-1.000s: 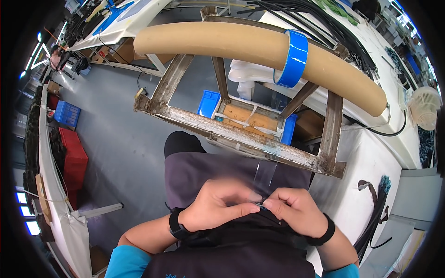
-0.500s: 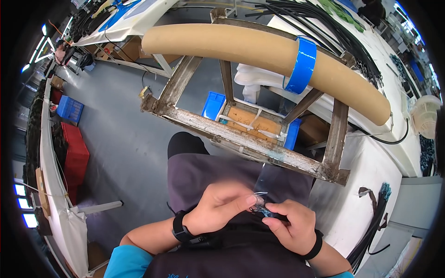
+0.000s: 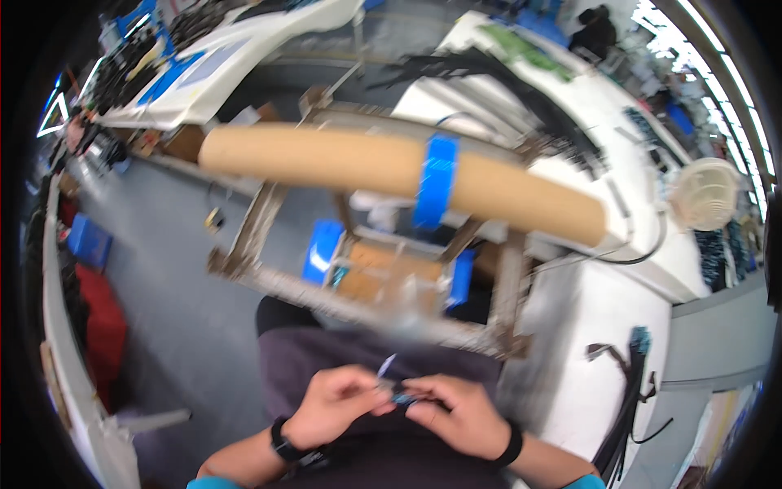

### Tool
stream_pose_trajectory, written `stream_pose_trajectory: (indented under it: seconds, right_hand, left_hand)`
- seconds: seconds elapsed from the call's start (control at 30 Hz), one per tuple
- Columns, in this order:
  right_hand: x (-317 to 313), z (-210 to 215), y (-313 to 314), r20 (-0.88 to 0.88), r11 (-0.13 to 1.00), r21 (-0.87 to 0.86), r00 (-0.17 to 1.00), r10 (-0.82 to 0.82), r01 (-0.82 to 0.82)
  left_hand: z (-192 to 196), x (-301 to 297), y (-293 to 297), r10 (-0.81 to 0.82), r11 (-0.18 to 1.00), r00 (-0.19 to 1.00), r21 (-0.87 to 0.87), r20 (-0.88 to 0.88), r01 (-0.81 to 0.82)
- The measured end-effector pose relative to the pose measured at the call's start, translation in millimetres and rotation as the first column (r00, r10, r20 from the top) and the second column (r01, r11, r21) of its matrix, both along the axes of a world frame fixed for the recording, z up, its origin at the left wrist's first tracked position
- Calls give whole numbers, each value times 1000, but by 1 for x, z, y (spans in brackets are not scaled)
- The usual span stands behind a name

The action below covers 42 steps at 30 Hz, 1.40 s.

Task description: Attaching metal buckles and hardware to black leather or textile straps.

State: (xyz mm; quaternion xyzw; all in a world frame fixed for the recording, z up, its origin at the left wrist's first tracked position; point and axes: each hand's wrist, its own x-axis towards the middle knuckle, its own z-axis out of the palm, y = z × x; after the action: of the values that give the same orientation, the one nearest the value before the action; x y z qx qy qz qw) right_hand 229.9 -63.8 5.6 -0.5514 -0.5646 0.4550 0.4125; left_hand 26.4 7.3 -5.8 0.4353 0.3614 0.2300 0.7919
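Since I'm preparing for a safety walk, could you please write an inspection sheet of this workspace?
Surface: dark apron across the lap, below the hands; white table at right.
Job's things: small dark-and-blue item, blurred; pale strip beside it.
Clutter: bundle of dark strips at lower right.
Hands: left hand and right hand both pinch the small item.
Cables: dark cable curving near a pale basket.
Surroundings: metal frame ahead, brown tube with blue band above it; red bin at left.
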Motion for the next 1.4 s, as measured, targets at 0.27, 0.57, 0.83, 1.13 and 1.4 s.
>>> stream_pose_trajectory:
  seconds: [0.27, 0.57, 0.83, 1.13, 1.4]
  right_hand:
    - [120, 14, -28, 241, 813, 284, 782, -574, 509]
    - [339, -11, 106, 632, 625, 718, 90, -770, 307]
    - [372, -17, 140, 892, 651, 292, 46, -449, 701]
    - [272, -21, -13, -118, 734, 75, 737, -666, 675]
    - [71, 6, -50, -10, 953, -270, 989, -145, 137]
  left_hand:
    - [-12, -13, -4, 145, 979, 986, -159, 84, -130]
    - [16, 7, -6, 119, 980, 991, -167, 59, -108]
    - [10, 2, -11, 120, 980, 990, -169, 71, -107]
    - [-10, 0, 17, -96, 988, 959, -89, 268, 124]
    - [-7, -11, 6, -92, 994, 968, -36, 234, 103]
